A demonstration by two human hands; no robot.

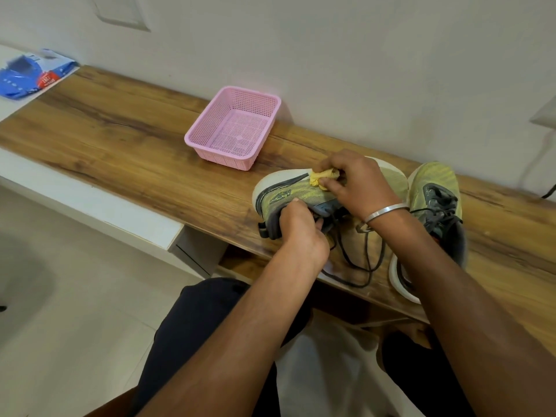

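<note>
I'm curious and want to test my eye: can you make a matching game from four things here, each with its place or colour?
Things:
1 basket
2 cloth
3 tipped shoe
4 blue packet

Place or colour:
A pinched in the right hand
B far left, off the wood
C gripped by the left hand
D pink, near the wall

Pairs: 1-D, 2-A, 3-C, 4-B

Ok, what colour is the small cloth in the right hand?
Yellow. The cloth, which the right hand holds against the shoe, shows best in the head view.
</note>
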